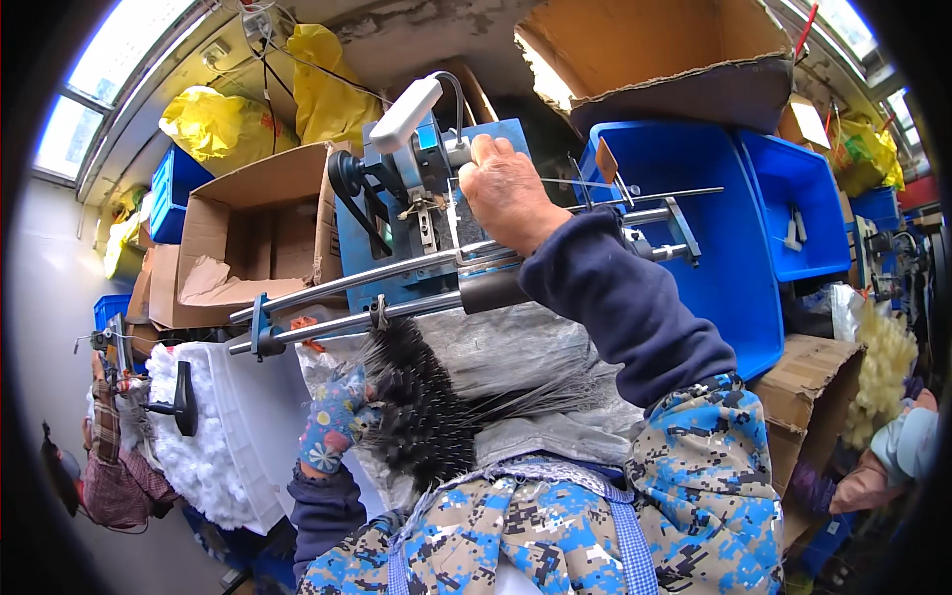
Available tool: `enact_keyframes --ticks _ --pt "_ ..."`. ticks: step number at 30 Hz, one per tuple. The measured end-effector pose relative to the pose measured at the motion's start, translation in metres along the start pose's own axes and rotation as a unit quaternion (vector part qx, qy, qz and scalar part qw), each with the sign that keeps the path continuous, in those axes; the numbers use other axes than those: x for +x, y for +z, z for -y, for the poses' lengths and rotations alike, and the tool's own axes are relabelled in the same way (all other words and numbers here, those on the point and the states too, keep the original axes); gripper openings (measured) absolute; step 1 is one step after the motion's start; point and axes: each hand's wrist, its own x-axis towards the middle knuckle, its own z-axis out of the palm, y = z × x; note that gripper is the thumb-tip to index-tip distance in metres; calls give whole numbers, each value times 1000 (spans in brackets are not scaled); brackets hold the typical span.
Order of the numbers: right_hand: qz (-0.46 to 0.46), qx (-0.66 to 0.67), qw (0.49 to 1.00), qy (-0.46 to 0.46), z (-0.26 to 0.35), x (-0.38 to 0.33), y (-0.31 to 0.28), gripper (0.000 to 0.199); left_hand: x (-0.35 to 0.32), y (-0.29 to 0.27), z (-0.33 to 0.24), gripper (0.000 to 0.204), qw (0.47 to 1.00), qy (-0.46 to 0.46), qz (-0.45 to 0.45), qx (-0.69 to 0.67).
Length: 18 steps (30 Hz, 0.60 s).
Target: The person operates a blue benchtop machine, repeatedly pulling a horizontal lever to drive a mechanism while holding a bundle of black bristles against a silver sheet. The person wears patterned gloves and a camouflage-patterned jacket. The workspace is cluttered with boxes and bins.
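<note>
My right hand (508, 190) is raised and closed on a part of the blue machine (397, 268), just beside its white lever handle (405, 114). Two long steel rails (327, 297) run across the machine's front. Below them my left hand (332, 421), in a flowery glove, grips a black bristly brush bundle (421, 407) whose thin wire stems (555, 392) fan out to the right over a grey sheet (516, 347). My right forearm wears a dark blue sleeve with a blue patterned oversleeve.
Open cardboard boxes (248, 238) stand at the left, blue plastic crates (714, 218) at the right, yellow bags (223, 124) behind. A white bin (243, 426) holds white fluffy pieces. Another person's hand (868, 481) shows at the right edge.
</note>
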Motion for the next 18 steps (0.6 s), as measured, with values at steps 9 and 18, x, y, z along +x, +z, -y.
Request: enact_keyframes --ticks 9,18 --pt "42 -23 999 -4 -10 6 30 12 -3 3 8 22 1000 -21 -12 -15" --pt "18 26 999 -10 -13 7 34 14 19 0 -22 16 987 59 -145 -46"
